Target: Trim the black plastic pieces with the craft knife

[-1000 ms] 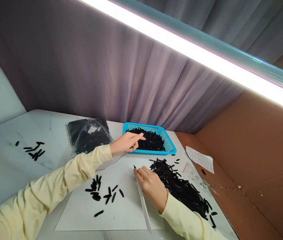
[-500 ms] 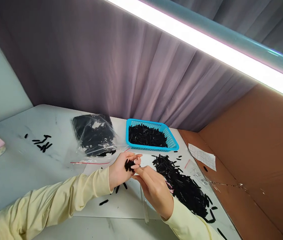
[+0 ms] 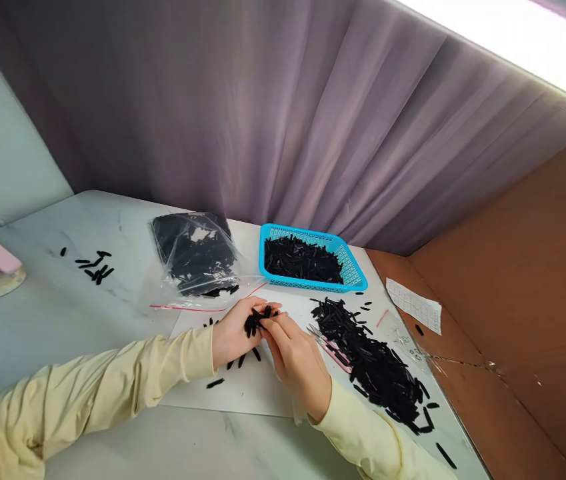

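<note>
The left hand (image 3: 233, 333) lies palm-up over the white sheet (image 3: 243, 393) on the table (image 3: 63, 320), its grip cupped around a small bunch of black pieces (image 3: 255, 323), and the right hand (image 3: 295, 360) meets it from the right, fingertips (image 3: 267, 327) pinched at that bunch, so the held pieces sit between the two hands, just off the right fingertips to their left. Each piece is a short narrow sliver; in the bunch they point several ways, so no single long axis can be read. Whether the right grip has closed on one piece or only touches the bunch cannot be told. A few loose slivers (image 3: 235, 367) lie on the sheet under and near the left wrist. Right of the right hand spreads a long heap (image 3: 373, 367) of the same pieces (running from far-left to near-right), with pale pink tweezers (image 3: 330, 347) at its left edge. Farther off, a blue basket (image 3: 353, 263) holds a dark mound of them, and a clear bag (image 3: 195, 253) to its left holds more. A small scatter (image 3: 93, 265) lies far left.
</note>
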The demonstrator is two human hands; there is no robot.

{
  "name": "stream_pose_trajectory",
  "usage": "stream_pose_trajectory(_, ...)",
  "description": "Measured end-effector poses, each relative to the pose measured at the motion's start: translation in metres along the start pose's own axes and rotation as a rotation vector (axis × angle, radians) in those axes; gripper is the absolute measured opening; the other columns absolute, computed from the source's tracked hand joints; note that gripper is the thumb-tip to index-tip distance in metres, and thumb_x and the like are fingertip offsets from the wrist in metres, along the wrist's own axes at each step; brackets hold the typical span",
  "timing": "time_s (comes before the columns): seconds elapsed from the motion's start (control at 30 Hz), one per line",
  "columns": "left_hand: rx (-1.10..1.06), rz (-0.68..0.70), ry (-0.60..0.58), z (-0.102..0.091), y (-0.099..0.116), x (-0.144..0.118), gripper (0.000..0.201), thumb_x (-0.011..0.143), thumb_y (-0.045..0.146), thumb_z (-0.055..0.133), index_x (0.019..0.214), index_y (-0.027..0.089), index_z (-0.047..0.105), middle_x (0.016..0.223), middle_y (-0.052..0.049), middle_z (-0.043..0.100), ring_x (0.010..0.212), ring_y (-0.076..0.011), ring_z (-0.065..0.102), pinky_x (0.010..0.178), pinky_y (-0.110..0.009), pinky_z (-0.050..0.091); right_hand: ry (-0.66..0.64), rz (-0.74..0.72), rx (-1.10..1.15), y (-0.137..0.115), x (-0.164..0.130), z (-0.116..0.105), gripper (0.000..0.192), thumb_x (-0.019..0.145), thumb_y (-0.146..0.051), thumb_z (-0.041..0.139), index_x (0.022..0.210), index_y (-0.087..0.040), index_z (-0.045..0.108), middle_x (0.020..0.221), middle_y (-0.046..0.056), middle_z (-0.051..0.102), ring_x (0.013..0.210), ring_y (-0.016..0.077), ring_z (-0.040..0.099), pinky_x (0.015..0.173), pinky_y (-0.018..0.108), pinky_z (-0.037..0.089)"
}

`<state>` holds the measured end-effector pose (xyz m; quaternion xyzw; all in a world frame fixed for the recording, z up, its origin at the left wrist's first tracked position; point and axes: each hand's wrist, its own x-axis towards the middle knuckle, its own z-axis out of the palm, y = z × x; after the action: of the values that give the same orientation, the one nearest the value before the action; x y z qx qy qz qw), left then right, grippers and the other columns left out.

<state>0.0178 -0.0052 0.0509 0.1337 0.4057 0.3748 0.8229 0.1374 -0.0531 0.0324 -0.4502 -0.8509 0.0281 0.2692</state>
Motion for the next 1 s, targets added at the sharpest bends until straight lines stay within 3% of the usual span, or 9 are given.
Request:
stream_pose_trajectory(0.1, 0.089, 0.151, 0.062, -0.013, 0.000, -0.007, 0.025, 0.080, 0.014, 0.039, 0.057, 0.014, 0.050, 0.057, 0.001, 0.049, 0.053, -0.0081, 0.048, 0.053, -0.017, 0.041, -0.009, -0.006, 0.252, -0.005, 0.000, -0.003, 0.024, 0.088, -0.010, 0.038, 0.106, -0.017, 0.052, 0.091, 0.009, 0.063, 0.083, 0.0194, 0.059, 0.069, 0.032, 0.051)
stream_pose_trajectory(0.23, 0.302, 0.391, 0.086, -0.035, -0.003, -0.020, 0.027, 0.082, 0.019, 0.041, 0.057, 0.017, 0.050, 0.054, 0.003, 0.047, 0.055, -0.0097, 0.044, 0.056, -0.017, 0.038, -0.113, 0.138, 0.516, -0.011, -0.007, -0.005, 0.031, 0.086, -0.009, 0.043, 0.112, -0.023, 0.050, 0.105, 0.005, 0.062, 0.097, 0.0159, 0.058, 0.083, 0.030, 0.050)
stream_pose_trajectory(0.3, 0.412, 0.468, 0.063, -0.044, -0.005, -0.024, 0.026, 0.081, 0.017, 0.045, 0.057, 0.017, 0.054, 0.058, 0.002, 0.050, 0.061, -0.0109, 0.046, 0.062, -0.017, 0.038, -0.203, 0.186, 0.505, -0.012, -0.014, -0.001, 0.039, 0.084, -0.011, 0.046, 0.122, -0.022, 0.044, 0.124, 0.009, 0.052, 0.117, 0.0196, 0.047, 0.096, 0.039, 0.043)
stream_pose_trajectory(0.37, 0.554, 0.538, 0.007, -0.052, -0.006, -0.025, 0.024, 0.081, 0.015, 0.048, 0.060, 0.018, 0.059, 0.065, 0.001, 0.054, 0.070, -0.0132, 0.048, 0.071, -0.019, 0.038, -0.295, 0.210, 0.484, -0.012, -0.022, 0.006, 0.055, 0.081, -0.015, 0.052, 0.132, -0.020, 0.032, 0.140, 0.012, 0.034, 0.131, 0.0239, 0.027, 0.105, 0.046, 0.031)
stream_pose_trajectory(0.43, 0.806, 0.638, -0.102, -0.059, -0.007, -0.027, 0.023, 0.084, 0.018, 0.045, 0.071, 0.019, 0.063, 0.077, -0.002, 0.058, 0.079, -0.0163, 0.050, 0.080, -0.023, 0.037, -0.364, 0.228, 0.494, -0.012, -0.029, 0.014, 0.069, 0.079, -0.017, 0.056, 0.138, -0.019, 0.020, 0.147, 0.013, 0.016, 0.136, 0.0254, 0.011, 0.107, 0.049, 0.025)
stream_pose_trajectory(0.53, 1.214, 0.835, -0.259, -0.072, -0.008, -0.029, 0.027, 0.088, 0.023, 0.036, 0.095, 0.020, 0.062, 0.098, -0.006, 0.059, 0.094, -0.0201, 0.050, 0.090, -0.030, 0.034, -0.392, 0.245, 0.541, -0.014, -0.034, 0.024, 0.080, 0.078, -0.015, 0.056, 0.141, -0.020, 0.008, 0.149, 0.013, 0.006, 0.136, 0.0248, 0.003, 0.108, 0.049, 0.020)
stream_pose_trajectory(0.63, 1.390, 1.004, -0.237, -0.090, -0.007, -0.031, 0.031, 0.088, 0.029, 0.039, 0.112, 0.021, 0.056, 0.115, -0.009, 0.056, 0.108, -0.0233, 0.047, 0.097, -0.034, 0.031, -0.364, 0.261, 0.603, -0.018, -0.028, 0.032, 0.081, 0.078, -0.013, 0.054, 0.142, -0.018, 0.005, 0.148, 0.013, 0.006, 0.136, 0.0239, 0.005, 0.109, 0.049, 0.018)
stream_pose_trajectory(0.83, 1.704, 1.008, -0.219, -0.128, 0.003, -0.031, 0.059, 0.085, 0.046, 0.043, 0.135, 0.016, 0.032, 0.141, -0.012, 0.033, 0.129, -0.0262, 0.029, 0.107, -0.039, 0.022, -0.287, 0.265, 0.849, -0.015, -0.003, 0.040, 0.079, 0.071, -0.007, 0.056, 0.139, -0.019, 0.019, 0.146, 0.011, 0.020, 0.134, 0.0214, 0.019, 0.109, 0.044, 0.021)
stream_pose_trajectory(1.0, 1.868, 0.919, -0.193, -0.133, 0.001, -0.030, 0.079, 0.078, 0.060, 0.045, 0.140, 0.017, 0.022, 0.146, -0.012, 0.023, 0.132, -0.0282, 0.024, 0.108, -0.040, 0.020, -0.172, 0.344, 0.905, 0.006, -0.002, 0.009, 0.059, 0.075, -0.006, 0.049, 0.129, -0.027, 0.037, 0.146, 0.005, 0.024, 0.133, 0.0175, 0.022, 0.107, 0.040, 0.026)
